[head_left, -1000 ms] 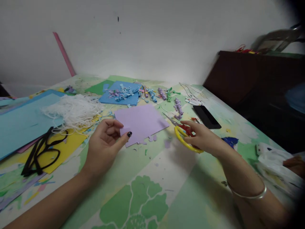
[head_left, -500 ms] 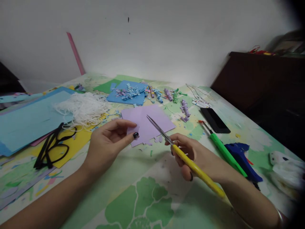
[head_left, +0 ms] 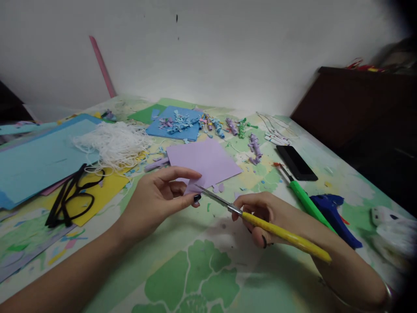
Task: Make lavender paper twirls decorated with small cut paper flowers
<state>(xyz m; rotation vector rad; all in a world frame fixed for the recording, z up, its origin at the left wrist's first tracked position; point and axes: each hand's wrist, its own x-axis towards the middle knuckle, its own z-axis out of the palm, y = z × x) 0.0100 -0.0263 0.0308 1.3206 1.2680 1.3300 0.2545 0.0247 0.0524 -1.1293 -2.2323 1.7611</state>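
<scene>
Between the thumb and fingers of my left hand [head_left: 159, 193] is a small purple piece of paper [head_left: 192, 188], pinched near its edge. My right hand [head_left: 260, 217] is closed around a pair of scissors [head_left: 276, 232] with yellow handles. The blade tips point left and lie at the small piece, close to my left fingertips; whether they are parted I cannot make out. Behind my hands a larger purple sheet [head_left: 211, 158] lies on the flowered tablecloth [head_left: 192, 278], with small purple scraps near its front edge.
Left are black glasses [head_left: 73, 202], a heap of white string [head_left: 114, 145] and light blue sheets [head_left: 48, 152]. Rolled, fringed paper pieces [head_left: 256, 145] and a blue sheet [head_left: 166, 130] lie behind. Right are a phone [head_left: 296, 162], a green-handled tool [head_left: 308, 204] and a blue tool [head_left: 334, 219].
The scissors have swung lower and flatter, their tips moving down to the small purple piece. My left hand has shifted slightly right, still pinching that piece.
</scene>
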